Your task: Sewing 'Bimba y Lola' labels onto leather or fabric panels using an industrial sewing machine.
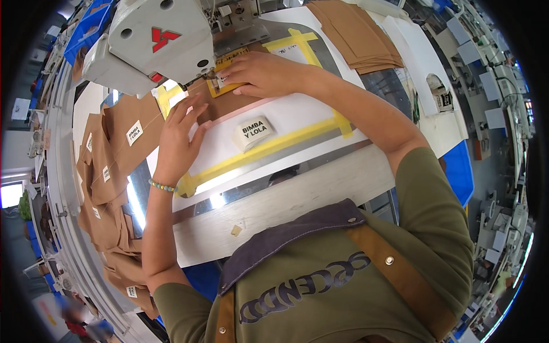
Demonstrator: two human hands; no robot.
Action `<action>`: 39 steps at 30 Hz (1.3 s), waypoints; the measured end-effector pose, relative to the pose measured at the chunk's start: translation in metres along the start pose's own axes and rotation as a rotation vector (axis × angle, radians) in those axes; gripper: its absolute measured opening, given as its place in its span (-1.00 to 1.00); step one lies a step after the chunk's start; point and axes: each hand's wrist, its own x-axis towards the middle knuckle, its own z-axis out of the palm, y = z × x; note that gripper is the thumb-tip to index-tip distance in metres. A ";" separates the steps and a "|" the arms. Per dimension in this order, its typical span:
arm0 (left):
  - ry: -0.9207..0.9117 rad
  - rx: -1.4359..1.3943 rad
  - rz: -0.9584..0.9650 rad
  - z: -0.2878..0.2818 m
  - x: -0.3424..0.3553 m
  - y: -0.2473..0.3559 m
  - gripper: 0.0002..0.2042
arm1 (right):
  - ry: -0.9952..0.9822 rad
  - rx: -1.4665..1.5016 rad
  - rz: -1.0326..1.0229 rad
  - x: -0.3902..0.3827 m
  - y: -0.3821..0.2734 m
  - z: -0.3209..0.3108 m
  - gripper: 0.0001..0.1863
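Note:
A brown fabric piece [216, 108] lies on the machine bed beneath the head of a sewing machine [154, 40]. My left hand [182, 134] rests on its near left part with the fingers spread and nothing gripped. By the needle area, my right hand [269, 74] has its fingers stretched over a yellow frame-like template [220, 87] on the fabric, the thumb apart. The hand partly covers the template. A small pile of white printed labels [254, 131] sits nearer to me on a white sheet edged with yellow tape [269, 141].
Several brown pieces with white labels [123, 134] hang over the table's left side. A stack of flat brown pieces [357, 37] lies at the back right. Blue bins stand at the far left [88, 31] and right [459, 171]. A small scrap [236, 230] is on the near edge.

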 end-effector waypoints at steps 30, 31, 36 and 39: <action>-0.063 0.131 0.063 0.013 0.027 -0.025 -0.48 | 0.379 0.006 0.593 -0.090 0.090 -0.030 -0.63; -0.063 0.129 0.057 0.015 0.028 -0.024 -0.48 | 0.392 -0.026 0.569 -0.090 0.090 -0.029 -0.64; -0.070 0.041 0.033 0.014 0.031 -0.019 -0.50 | 0.364 0.017 0.547 -0.089 0.086 -0.030 -0.66; -0.086 0.062 0.063 0.016 0.032 -0.024 -0.56 | 0.397 0.000 0.541 -0.094 0.094 -0.025 -0.67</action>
